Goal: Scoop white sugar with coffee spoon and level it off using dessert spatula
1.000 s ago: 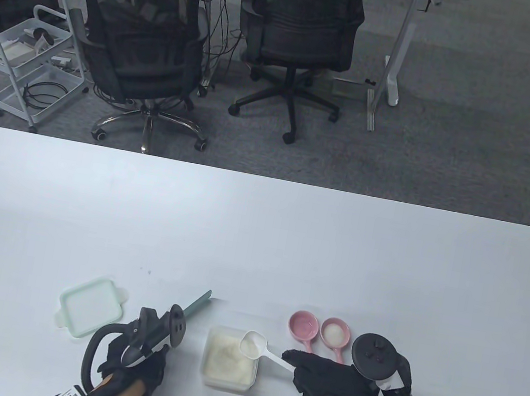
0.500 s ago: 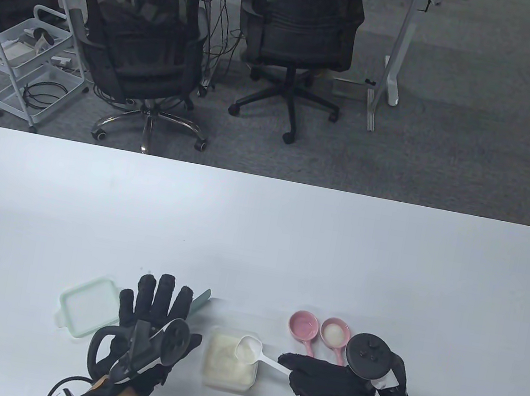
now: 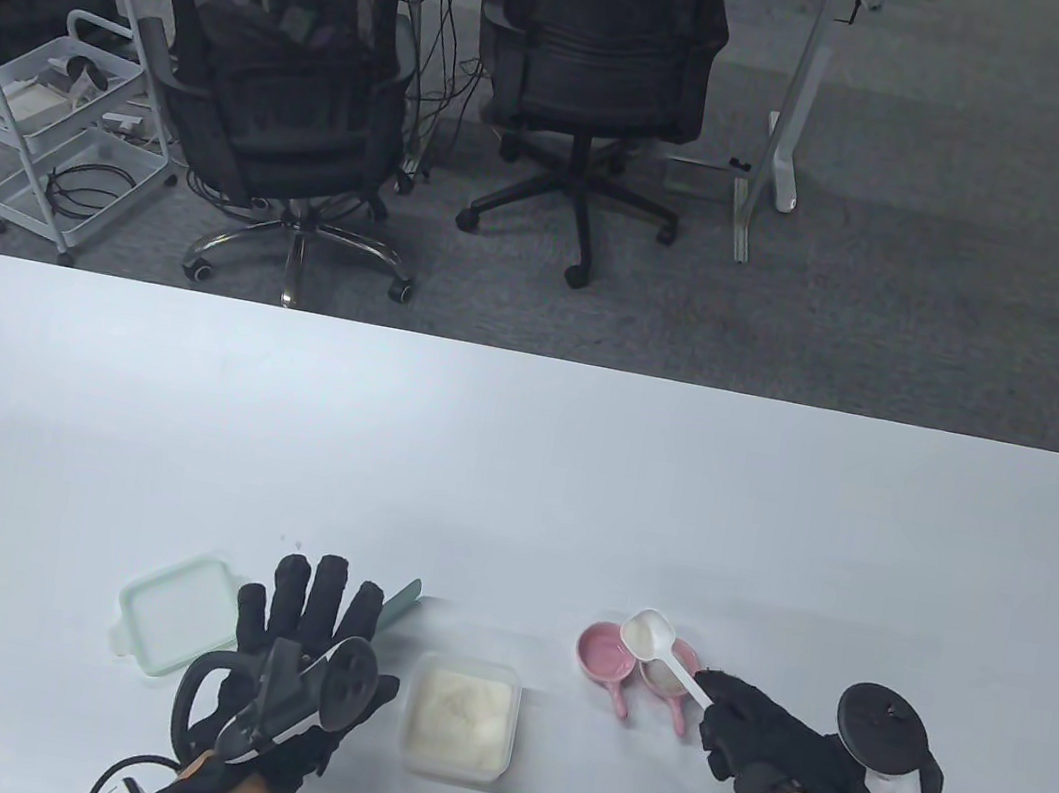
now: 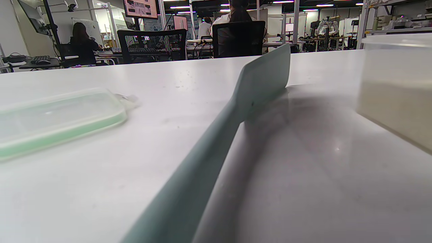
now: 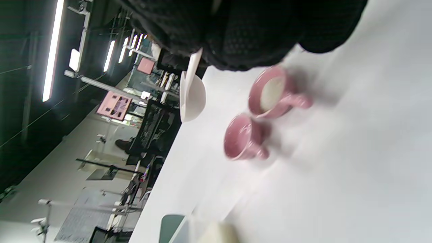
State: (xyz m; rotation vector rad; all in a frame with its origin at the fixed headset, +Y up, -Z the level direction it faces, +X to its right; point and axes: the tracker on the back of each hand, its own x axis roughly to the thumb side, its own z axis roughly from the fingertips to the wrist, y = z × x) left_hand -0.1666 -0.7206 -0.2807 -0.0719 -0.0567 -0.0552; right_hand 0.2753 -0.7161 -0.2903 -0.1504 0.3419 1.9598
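Table view: near the table's front edge our right hand pinches the sugar-filled coffee spoon over the pink cups, left hand flat and released over the dessert spatula; a tilted bowl could spill sugar before levelling.

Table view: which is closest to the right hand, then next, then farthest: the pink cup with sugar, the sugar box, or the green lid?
From the right hand:
1. Pink cup with sugar, just up and left of the fingers, under the spoon.
2. Sugar box, in the middle between both hands.
3. Green lid, far left, past the left hand.
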